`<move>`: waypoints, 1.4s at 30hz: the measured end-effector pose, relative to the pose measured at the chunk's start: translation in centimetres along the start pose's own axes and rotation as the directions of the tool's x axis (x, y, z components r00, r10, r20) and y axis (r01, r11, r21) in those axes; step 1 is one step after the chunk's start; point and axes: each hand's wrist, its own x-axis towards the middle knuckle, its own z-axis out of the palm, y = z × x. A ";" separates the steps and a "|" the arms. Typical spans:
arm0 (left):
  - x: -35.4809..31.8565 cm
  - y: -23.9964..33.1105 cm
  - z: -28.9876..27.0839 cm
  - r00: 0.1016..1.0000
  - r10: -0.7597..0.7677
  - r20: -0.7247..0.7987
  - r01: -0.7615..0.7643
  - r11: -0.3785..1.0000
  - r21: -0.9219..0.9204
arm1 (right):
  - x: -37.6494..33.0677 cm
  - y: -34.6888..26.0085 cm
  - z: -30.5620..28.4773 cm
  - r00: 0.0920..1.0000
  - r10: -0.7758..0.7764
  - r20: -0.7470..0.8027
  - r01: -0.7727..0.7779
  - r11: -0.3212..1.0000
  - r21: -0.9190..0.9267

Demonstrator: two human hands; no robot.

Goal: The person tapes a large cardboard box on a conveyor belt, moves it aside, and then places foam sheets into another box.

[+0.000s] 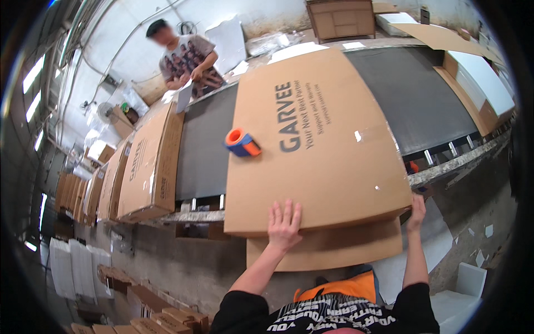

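A large flat cardboard box (339,172) with dark printing lies across the conveyor in front of me. On its near edge my left hand (285,225) rests flat, fingers spread and holding nothing. At the box's near right corner my right hand (416,212) grips the end, its fingers bent against the cardboard and partly hidden. A blue and orange tape dispenser (243,143) sits on the box's left part, apart from both hands. Below the near edge, a brown cardboard flap or sheet (328,251) sticks out toward me.
The dark conveyor belt (403,94) runs left to right, with a metal edge rail (445,167). Closed boxes (147,167) line up leftward; an open box with white foam (481,83) stands right. Across the belt stands another person (186,61). White foam sheets (64,267) are stacked lower left.
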 end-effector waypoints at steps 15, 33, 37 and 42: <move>5.6 3.6 -5.8 0.890 0.092 0.446 -0.038 0.991 -0.129 | -5.9 2.8 8.4 0.957 0.218 -0.191 -0.035 0.740 0.672; 8.4 10.0 7.2 0.943 0.210 -0.257 -0.330 0.677 -0.658 | -1.3 -22.4 48.2 0.427 -0.481 0.766 0.899 0.318 -0.301; 6.6 12.4 12.3 0.993 0.097 -0.064 -0.109 0.579 -0.808 | -2.5 -24.8 53.0 0.286 -0.043 0.957 0.940 0.207 -0.272; 9.4 7.9 2.3 0.905 0.408 0.119 -0.278 0.780 -0.561 | 4.9 -22.0 32.2 0.310 0.162 0.937 0.926 0.172 -0.336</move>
